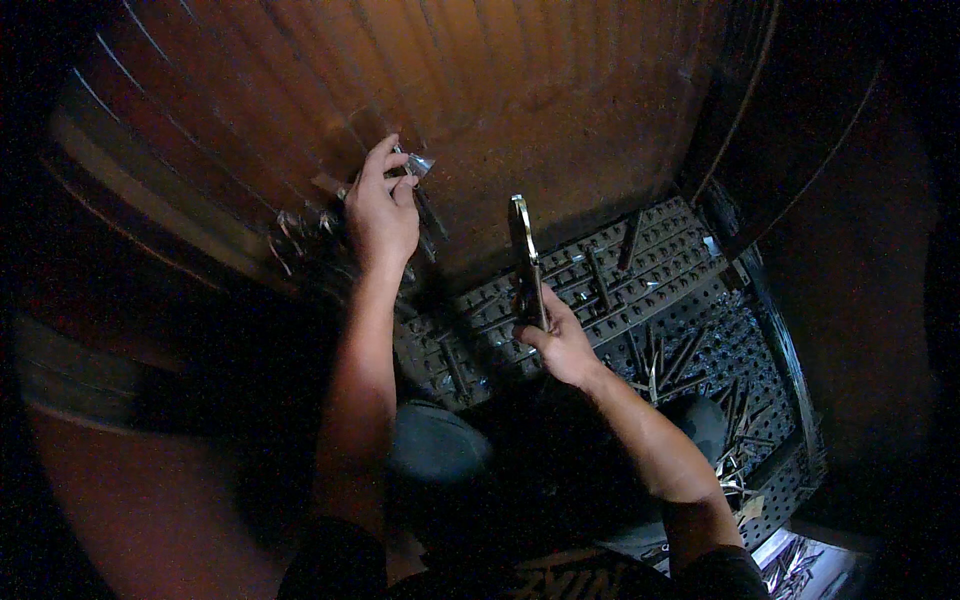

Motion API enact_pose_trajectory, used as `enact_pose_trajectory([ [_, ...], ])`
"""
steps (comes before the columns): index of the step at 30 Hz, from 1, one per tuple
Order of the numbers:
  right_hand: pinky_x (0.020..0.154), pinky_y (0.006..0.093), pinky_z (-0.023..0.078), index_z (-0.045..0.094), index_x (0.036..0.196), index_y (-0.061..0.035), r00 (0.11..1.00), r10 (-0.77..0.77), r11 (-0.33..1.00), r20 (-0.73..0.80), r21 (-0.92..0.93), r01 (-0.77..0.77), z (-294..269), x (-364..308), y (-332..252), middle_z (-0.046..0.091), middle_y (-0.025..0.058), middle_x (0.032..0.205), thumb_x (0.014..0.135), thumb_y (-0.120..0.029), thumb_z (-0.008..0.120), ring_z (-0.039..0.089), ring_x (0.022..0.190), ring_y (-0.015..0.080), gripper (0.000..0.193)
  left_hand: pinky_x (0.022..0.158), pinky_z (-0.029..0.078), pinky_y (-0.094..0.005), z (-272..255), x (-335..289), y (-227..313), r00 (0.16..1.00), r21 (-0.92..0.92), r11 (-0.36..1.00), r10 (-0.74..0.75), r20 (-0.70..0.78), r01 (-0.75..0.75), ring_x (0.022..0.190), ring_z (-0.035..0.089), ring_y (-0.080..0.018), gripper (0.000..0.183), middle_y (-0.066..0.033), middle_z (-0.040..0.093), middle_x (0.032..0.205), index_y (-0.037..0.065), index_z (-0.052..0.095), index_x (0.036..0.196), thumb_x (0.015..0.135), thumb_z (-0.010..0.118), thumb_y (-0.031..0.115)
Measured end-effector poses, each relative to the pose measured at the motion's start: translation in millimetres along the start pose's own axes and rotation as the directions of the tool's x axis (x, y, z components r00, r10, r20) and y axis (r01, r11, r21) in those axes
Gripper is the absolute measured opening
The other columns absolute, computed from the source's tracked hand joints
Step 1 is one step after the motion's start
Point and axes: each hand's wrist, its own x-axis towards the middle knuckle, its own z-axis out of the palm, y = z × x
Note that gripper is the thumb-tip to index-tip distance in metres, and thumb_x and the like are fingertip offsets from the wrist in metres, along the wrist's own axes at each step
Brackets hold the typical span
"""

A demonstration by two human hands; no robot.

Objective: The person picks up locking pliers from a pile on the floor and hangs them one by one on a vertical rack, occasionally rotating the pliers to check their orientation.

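Observation:
My left hand (384, 212) is raised in front of the rusty brown wall, thumb and fingers closed around a small shiny metal piece (421, 165). The exact kind of that piece is too unclear to tell. Lower and to the right, my right hand (562, 345) is wrapped round the lower part of a long, slim metal hand tool (524, 235). Its bright end points up and stands apart from the wall; seen edge-on, it does not show its kind. Thin dark strips (430, 215) hang or lean just beside my left hand.
The ribbed wall (560, 130) curves around me. Below it lies a raised perforated metal step (660, 250), then a perforated floor (770, 350) strewn with thin metal rods (685, 355). Crumpled shiny scraps (290, 235) sit left. A pale box (810, 565) of rods stands lower right.

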Motion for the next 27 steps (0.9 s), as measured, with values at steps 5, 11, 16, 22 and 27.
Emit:
enact_pose_trajectory([
  [5,0.101,0.0301,0.040,0.045,0.143,-0.0066,1.000,0.012,1.000,0.016,0.025,-0.012,2.7,-3.4,-8.2,0.055,0.0038,0.119,0.080,0.004,0.062,0.050,0.114,0.0167,0.066,0.084,0.053,-0.0353,-2.9,8.7,9.5,1.000,0.034,0.999,0.016,0.020,-0.017,0.089,0.071,-0.0245,0.053,-0.0138,0.069,0.110,0.003,0.055,0.135,0.084,0.067,-0.005],
  [11,0.107,0.0299,0.036,0.043,0.146,-0.0065,0.999,0.014,0.997,0.031,-0.073,-0.012,-0.1,-8.8,-8.0,0.054,0.0056,0.128,0.082,0.003,0.061,0.048,0.122,0.0182,0.068,0.079,0.053,-0.0415,-2.6,10.0,0.9,0.990,0.196,0.973,0.106,0.088,-0.122,0.086,0.070,-0.0301,0.048,-0.0125,0.070,0.101,0.003,0.057,0.132,0.085,0.065,0.002],
  [16,0.111,0.0306,0.033,0.040,0.149,-0.0053,0.998,-0.056,0.995,0.002,-0.082,0.056,0.4,-5.8,5.0,0.052,0.0084,0.139,0.083,0.002,0.061,0.045,0.131,0.0198,0.070,0.078,0.054,-0.0418,-3.2,17.7,-0.1,0.982,0.179,0.979,0.068,0.177,-0.100,0.088,0.071,-0.0310,0.040,-0.0145,0.072,0.098,0.003,0.059,0.129,0.089,0.058,0.002],
  [22,0.111,0.0359,0.038,0.041,0.148,-0.0089,0.998,-0.052,0.979,-0.034,-0.197,0.045,2.1,-5.6,10.9,0.057,0.0176,0.138,0.084,-0.006,0.064,0.053,0.130,0.0315,0.068,0.075,0.056,-0.0383,-10.7,16.1,20.7,0.946,0.192,0.973,-0.177,0.273,0.127,0.095,0.073,-0.0290,0.036,-0.0172,0.073,0.105,0.001,0.059,0.127,0.092,0.054,-0.002],
  [27,0.110,0.0375,0.040,0.040,0.148,-0.0083,1.000,0.011,0.979,-0.015,-0.204,-0.014,1.9,-5.7,6.7,0.057,0.0186,0.138,0.085,-0.010,0.064,0.054,0.128,0.0338,0.068,0.083,0.056,-0.0378,-7.5,18.5,20.8,0.977,0.258,0.966,-0.025,0.214,-0.031,0.098,0.072,-0.0297,0.037,-0.0194,0.072,0.108,0.001,0.059,0.125,0.089,0.055,-0.008],
])
